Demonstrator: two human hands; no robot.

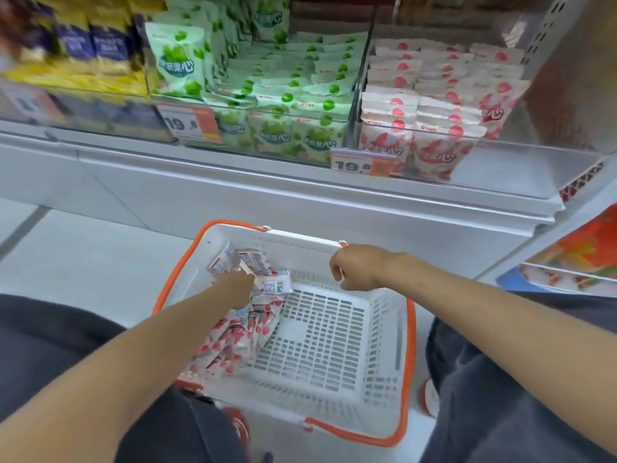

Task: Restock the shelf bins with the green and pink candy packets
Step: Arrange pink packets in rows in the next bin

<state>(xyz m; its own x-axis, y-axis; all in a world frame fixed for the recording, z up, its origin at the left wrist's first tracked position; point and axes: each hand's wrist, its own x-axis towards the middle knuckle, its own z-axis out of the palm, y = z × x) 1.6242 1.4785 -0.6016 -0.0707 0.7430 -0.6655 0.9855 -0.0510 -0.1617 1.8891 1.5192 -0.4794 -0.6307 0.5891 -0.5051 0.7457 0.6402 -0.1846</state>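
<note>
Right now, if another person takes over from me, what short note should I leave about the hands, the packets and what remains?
Left hand: fingers buried in the pink packets in the basket, apparently gripping a bunch.
Right hand: curled at the basket's far rim; whether it grips the rim is hidden.
Done: green bin looks full, pink bin is stacked high. No green packets show in the basket.
Left: move the remaining pink packets into the pink bin.
</note>
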